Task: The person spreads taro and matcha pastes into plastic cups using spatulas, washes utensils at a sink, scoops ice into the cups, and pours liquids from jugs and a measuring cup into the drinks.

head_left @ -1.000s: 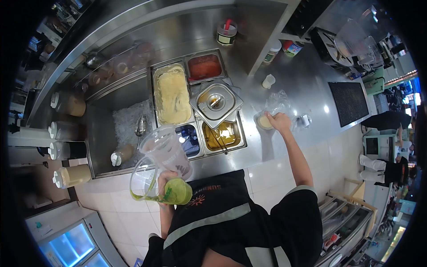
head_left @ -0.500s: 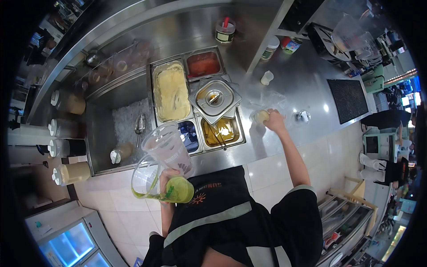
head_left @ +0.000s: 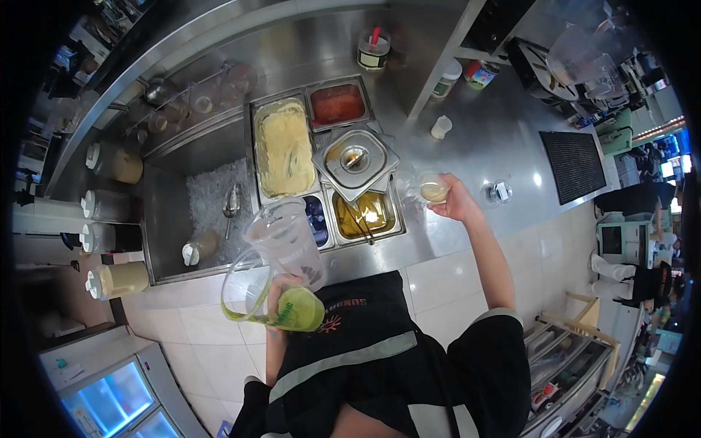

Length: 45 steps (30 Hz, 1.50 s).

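Note:
My left hand [head_left: 281, 290] is wrapped round clear plastic cups in front of the apron. One, a tilted cup with green contents [head_left: 298, 308], has its wide mouth to the left; beside it a clear cup [head_left: 286, 237] with printing leans up over the pans' front edge. My right hand [head_left: 454, 201] grips a small clear cup with pale contents [head_left: 434, 190], right of the pans. A pan of pale yellow cream [head_left: 285, 150], a red pan [head_left: 338, 106], a yellow pan [head_left: 365, 217] with tongs, and a stacked metal lid [head_left: 355, 162] lie between the hands.
An ice bin [head_left: 212, 193] with a scoop [head_left: 231, 201] is at the left, near several white-capped bottles. A small white container [head_left: 441, 127], a clear glass [head_left: 499, 192] and a black mat [head_left: 572, 169] are on the right counter. A co-worker's legs [head_left: 613, 269] show at far right.
My right hand has lifted the small cup, which now shows tilted and clear of the thin plastic beside it. My left hand and its cups have shifted slightly right.

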Each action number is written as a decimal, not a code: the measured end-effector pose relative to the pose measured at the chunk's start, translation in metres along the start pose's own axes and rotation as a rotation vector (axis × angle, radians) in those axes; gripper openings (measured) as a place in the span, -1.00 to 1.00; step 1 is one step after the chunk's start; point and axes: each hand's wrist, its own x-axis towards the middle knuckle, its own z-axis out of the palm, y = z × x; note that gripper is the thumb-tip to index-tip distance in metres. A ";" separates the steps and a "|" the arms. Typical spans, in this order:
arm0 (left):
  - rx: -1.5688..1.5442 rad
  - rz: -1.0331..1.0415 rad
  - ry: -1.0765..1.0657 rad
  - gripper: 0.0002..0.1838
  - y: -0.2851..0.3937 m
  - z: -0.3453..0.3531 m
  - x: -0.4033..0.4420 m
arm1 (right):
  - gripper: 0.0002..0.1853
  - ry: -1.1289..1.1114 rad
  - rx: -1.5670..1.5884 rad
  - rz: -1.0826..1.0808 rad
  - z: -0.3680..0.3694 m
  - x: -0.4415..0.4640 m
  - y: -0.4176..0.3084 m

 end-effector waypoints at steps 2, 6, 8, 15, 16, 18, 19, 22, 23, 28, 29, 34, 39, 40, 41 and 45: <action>0.003 0.008 -0.002 0.11 -0.003 -0.003 -0.002 | -0.61 -0.057 0.011 -0.019 -0.005 0.001 -0.006; 0.035 0.001 -0.003 0.10 0.003 0.004 0.002 | -0.64 0.392 -0.557 -0.360 -0.024 0.008 -0.027; 0.035 -0.004 -0.004 0.10 0.005 0.005 0.003 | -0.65 0.632 -0.873 -0.693 -0.039 0.023 -0.039; -0.027 0.092 -0.114 0.07 0.009 0.007 0.025 | -0.72 0.541 -0.305 -0.602 -0.063 0.025 -0.086; -0.031 0.125 -0.133 0.07 0.009 0.009 0.027 | -0.73 0.635 -0.292 -0.802 -0.064 0.029 -0.086; -0.080 0.104 -0.121 0.07 0.011 0.015 0.028 | -0.71 0.850 -0.295 -0.993 -0.059 0.029 -0.088; -0.104 0.094 -0.115 0.07 0.013 0.017 0.028 | -0.70 0.957 -0.295 -1.088 -0.053 0.028 -0.089; 0.014 0.102 -0.114 0.05 0.010 0.017 0.033 | -0.67 0.806 0.068 -1.523 -0.047 0.040 -0.079; 0.047 0.100 -0.098 0.04 0.008 0.017 0.034 | -0.67 0.811 0.174 -1.454 -0.047 0.040 -0.073; 0.265 0.077 0.106 -0.12 0.003 0.040 0.071 | -0.76 0.768 0.252 -0.957 -0.061 0.036 0.015; 0.362 0.117 0.169 -0.15 0.001 0.045 0.082 | -0.78 0.786 0.116 -0.833 -0.070 0.047 0.041; 0.547 0.256 0.366 -0.28 -0.002 0.069 0.124 | -0.63 0.847 -0.702 -0.831 -0.068 0.067 0.122; 0.648 0.343 0.393 -0.30 -0.004 0.090 0.145 | -0.61 0.302 -0.591 -0.841 0.073 -0.025 0.109; 0.640 0.364 0.403 -0.29 -0.008 0.093 0.147 | -0.63 0.033 -0.450 -0.766 0.098 -0.043 0.107; 0.625 0.398 0.424 -0.28 -0.013 0.096 0.148 | -0.72 -0.046 -0.518 -0.859 0.118 -0.054 0.110; 0.958 0.513 0.468 -0.23 -0.008 0.093 0.153 | -0.73 0.002 -0.633 -1.370 0.155 -0.078 0.117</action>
